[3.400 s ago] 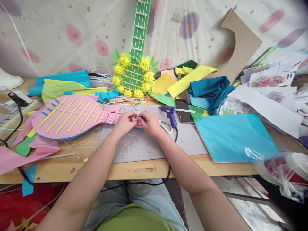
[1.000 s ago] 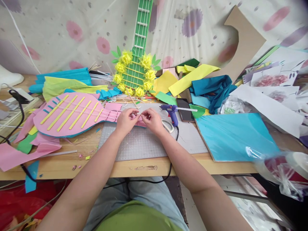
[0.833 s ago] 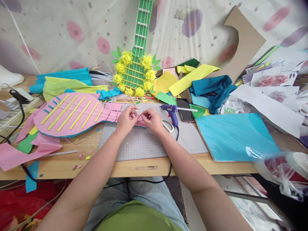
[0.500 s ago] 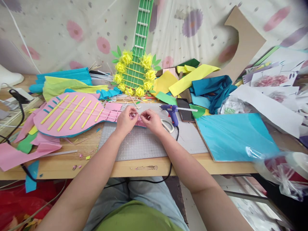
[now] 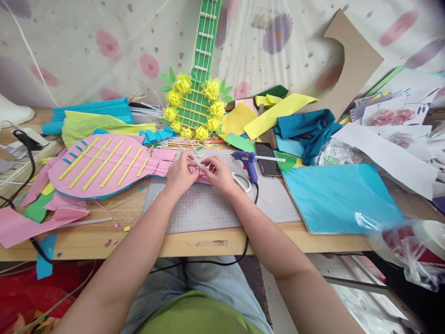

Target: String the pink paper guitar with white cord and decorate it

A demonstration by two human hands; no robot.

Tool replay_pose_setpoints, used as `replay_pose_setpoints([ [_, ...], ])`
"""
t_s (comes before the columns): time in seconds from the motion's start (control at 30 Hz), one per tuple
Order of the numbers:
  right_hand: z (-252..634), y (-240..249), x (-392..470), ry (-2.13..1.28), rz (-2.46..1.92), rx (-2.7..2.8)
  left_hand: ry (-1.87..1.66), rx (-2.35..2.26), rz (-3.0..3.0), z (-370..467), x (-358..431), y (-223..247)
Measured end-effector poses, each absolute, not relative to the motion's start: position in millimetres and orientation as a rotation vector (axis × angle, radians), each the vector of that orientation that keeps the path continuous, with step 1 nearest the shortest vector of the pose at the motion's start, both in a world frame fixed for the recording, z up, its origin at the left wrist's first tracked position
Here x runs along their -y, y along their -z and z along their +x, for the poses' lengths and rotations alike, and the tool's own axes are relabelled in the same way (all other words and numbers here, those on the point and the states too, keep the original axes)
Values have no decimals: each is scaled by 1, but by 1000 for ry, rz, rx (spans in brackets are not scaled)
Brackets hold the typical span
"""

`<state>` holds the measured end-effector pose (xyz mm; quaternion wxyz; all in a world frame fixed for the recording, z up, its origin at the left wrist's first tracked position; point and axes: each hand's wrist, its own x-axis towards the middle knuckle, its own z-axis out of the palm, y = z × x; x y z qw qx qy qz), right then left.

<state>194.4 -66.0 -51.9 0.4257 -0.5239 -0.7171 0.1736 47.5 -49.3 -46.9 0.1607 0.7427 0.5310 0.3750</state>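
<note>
Head view: just above the middle of the frame the left hand [image 5: 181,173] and the right hand [image 5: 219,173] meet, fingertips almost touching. Each grip is pinched on a thin pale strip [image 5: 200,163] that runs between them; it is too small to tell what it is made of. The strip sits just above the narrow neck end of the pink paper guitar [image 5: 104,166], whose rounded body lies to the left of the hands and carries slanted yellow bars. Hands and neck are over a grey cutting mat [image 5: 201,211] at the centre of the desk [image 5: 146,246].

Just to the right of the right hand lie white-handled scissors [image 5: 242,182] and a blue glue gun [image 5: 247,162], its black cord dropping over the desk's front edge. A dark phone [image 5: 266,158] lies beside the glue gun. Further right, a large turquoise sheet [image 5: 337,197] covers the right part of the desk.

Above the hands, in the upper centre, a green paper guitar [image 5: 199,83] ringed with yellow paper flowers leans against the flowered backdrop. Loose yellow, teal and pink paper scraps lie around it, and pink offcuts [image 5: 31,222] spread at the lower left.
</note>
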Motion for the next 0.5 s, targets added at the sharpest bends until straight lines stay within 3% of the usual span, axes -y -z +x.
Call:
replay_pose_setpoints([
  [0.33, 186, 56, 58, -522, -1370, 1703, -1059, -1423, 2334, 46, 47, 49],
  [0.5, 179, 58, 53, -841, -1325, 1475, -1093, -1519, 2375, 48, 47, 49],
])
